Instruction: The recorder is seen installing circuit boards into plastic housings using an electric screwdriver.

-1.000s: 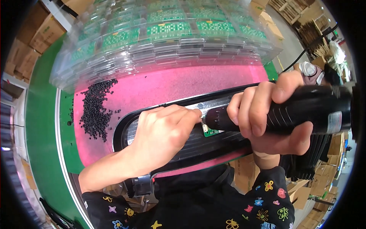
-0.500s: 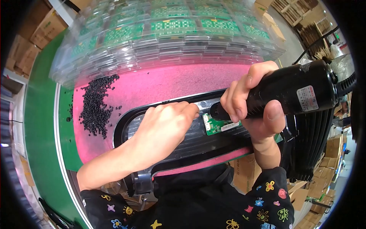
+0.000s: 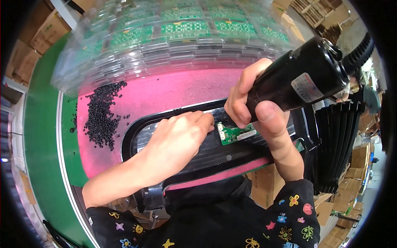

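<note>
From my end I see green bench top (image 3: 77, 169), pink mat (image 3: 178, 89) over it. Clock from mat's centre: stacked clear trays (image 3: 182, 51) at 12; heap of small black pieces (image 3: 99, 118) at 9, few strays on green; long black housing (image 3: 198, 164) lying between 4 and 5.

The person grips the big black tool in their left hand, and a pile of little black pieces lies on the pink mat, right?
Not quite: the head view shows the right hand gripping the big black tool. The pile of little black pieces does lie on the pink mat.
</note>
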A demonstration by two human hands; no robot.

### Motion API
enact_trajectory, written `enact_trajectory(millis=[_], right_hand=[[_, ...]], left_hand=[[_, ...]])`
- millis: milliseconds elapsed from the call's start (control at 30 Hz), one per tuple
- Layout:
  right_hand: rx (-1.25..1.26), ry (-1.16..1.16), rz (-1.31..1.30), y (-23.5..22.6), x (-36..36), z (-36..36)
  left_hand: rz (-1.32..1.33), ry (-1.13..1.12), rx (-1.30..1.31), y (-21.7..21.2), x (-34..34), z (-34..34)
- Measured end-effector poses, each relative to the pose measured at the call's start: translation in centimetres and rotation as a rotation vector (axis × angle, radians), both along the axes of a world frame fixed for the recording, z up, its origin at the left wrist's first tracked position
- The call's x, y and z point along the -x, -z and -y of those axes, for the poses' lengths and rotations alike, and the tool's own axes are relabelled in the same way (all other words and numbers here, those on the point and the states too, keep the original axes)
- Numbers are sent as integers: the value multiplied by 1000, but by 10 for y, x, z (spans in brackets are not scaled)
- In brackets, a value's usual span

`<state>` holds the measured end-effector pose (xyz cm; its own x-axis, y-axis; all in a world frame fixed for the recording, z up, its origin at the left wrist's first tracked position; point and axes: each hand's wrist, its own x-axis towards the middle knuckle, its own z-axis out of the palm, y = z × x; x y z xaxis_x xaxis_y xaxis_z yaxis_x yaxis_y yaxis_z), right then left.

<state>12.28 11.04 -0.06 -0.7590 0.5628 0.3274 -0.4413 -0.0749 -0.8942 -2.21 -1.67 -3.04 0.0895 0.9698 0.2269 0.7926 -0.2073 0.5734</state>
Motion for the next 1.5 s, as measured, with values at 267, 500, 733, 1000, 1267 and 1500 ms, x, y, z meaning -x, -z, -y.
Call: enact_trajectory(millis=[267, 500, 733, 1000, 1267, 1500], right_hand=[[-143, 87, -52, 0, -1, 6], [-167, -65, 65, -2, 8, -9], [-152, 82, -70, -6, -7, -4], [-173, 67, -34, -3, -1, -1], [-161, -472, -97, 3, 6, -30], [-72, -341, -10, 0, 10, -18]], left_hand=[[36, -35, 142, -5, 1, 1], [81, 1, 72, -4, 1, -3], [54, -8, 162, -8, 1, -3], [53, -6, 125, -3, 3, -3], [67, -6, 128, 2, 2, -3], [51, -7, 139, -1, 1, -2]])
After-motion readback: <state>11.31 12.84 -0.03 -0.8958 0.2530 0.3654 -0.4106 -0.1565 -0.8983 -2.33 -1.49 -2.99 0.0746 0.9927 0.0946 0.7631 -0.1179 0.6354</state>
